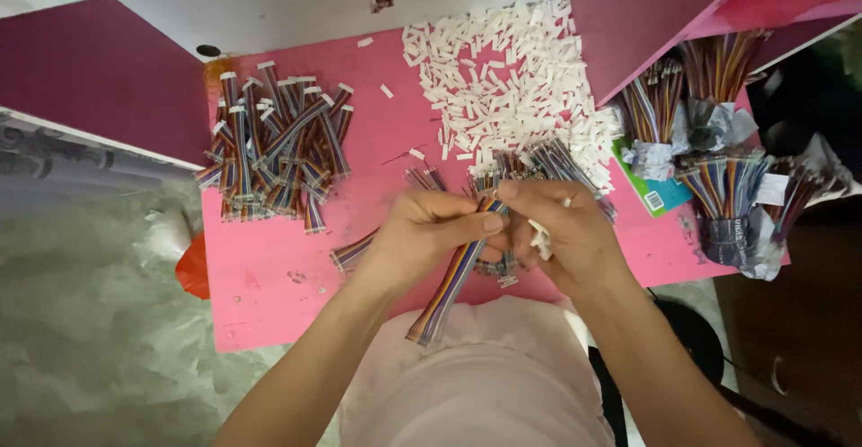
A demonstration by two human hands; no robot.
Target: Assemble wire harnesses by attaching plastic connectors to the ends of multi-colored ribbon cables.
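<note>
Pinching a flat, striped ribbon cable (pixel 453 276) in closed left hand (pixel 422 236), right hand (pixel 561 232) clasping small white plastic connectors (pixel 541 239), just below the loose white connector heap (pixel 507 74).

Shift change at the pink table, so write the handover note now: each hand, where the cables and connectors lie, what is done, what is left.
Left hand: grip shut on a rainbow ribbon cable, holding it near its upper end; the rest hangs toward the lap.
Right hand: fingertips pinch at the cable's top end; small white connectors are tucked in its palm.
White connector pile: at the table's far centre.
Done: heap of cables with white ends on the left.
Left: loose cables beyond the hands, and wrapped bundles on the right, apparently unopened.
</note>
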